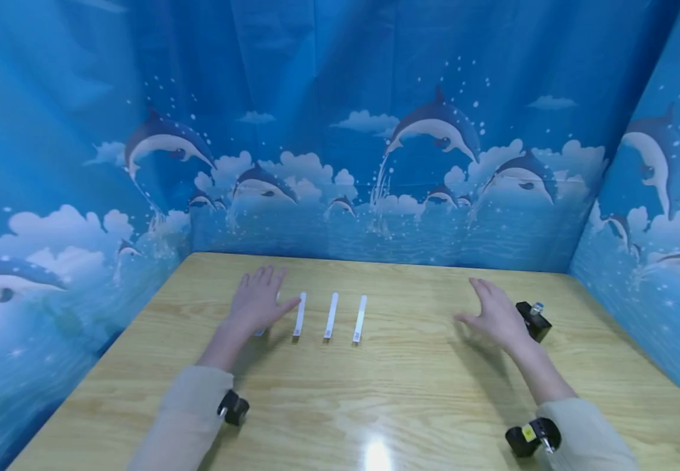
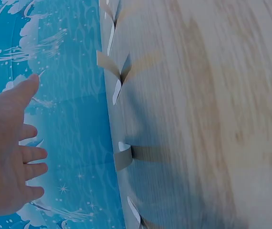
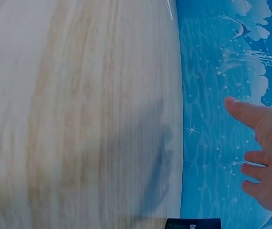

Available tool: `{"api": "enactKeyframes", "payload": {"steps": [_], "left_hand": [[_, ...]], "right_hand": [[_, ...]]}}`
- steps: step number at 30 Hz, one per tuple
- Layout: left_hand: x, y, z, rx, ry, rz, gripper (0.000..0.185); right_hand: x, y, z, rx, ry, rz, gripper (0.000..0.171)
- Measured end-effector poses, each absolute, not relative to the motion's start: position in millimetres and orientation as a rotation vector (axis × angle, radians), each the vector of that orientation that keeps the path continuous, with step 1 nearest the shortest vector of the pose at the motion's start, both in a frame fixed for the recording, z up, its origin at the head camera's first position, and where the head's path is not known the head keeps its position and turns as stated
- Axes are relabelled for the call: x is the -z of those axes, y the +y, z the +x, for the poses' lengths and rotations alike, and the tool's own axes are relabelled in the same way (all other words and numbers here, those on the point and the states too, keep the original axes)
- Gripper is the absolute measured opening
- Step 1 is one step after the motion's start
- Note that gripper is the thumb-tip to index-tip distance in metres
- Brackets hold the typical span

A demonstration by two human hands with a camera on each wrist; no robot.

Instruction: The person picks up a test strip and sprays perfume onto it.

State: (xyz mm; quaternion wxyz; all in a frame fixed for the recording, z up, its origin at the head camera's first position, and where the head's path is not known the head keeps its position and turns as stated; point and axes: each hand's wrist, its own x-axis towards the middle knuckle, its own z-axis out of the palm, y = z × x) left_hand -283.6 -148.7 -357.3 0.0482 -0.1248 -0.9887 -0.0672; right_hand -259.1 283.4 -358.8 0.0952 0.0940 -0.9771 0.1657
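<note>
Several narrow white strips lie side by side on the table, among them a second strip [image 1: 299, 315], a third strip [image 1: 331, 316] and a rightmost strip [image 1: 360, 319]. Over the leftmost strip [image 1: 260, 332], mostly hidden, hovers my left hand [image 1: 257, 301], fingers spread and holding nothing. Seen from the left wrist, a strip's near end [image 2: 123, 160] curls up from the wood. Further right, my right hand [image 1: 497, 316] is held above the table with its thumb apart from the fingers and nothing in it. Beside it stands a small black box [image 1: 534, 320] with a silvery-blue knob on top.
The light wood table [image 1: 410, 379] reaches back to a blue curtain [image 1: 328, 216] printed with dolphins and clouds, which also runs along both sides. A black wrist camera [image 1: 233, 408] sits on the left sleeve and another camera [image 1: 531, 437] on the right.
</note>
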Motion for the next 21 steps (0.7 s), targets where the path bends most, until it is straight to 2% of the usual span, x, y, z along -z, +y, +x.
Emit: {"api": "enactKeyframes", "payload": {"steps": [10,21], "left_hand": [[347,-164,-281,0.456,-2.872,-0.357,0.054],[343,-186,-276,0.782,-2.957,-0.186,0.060]], "right_hand": [[351,300,-251,-0.622,-2.762,0.222,0.054],[346,328,-239,-0.852,-2.572,0.195,0.056]]}}
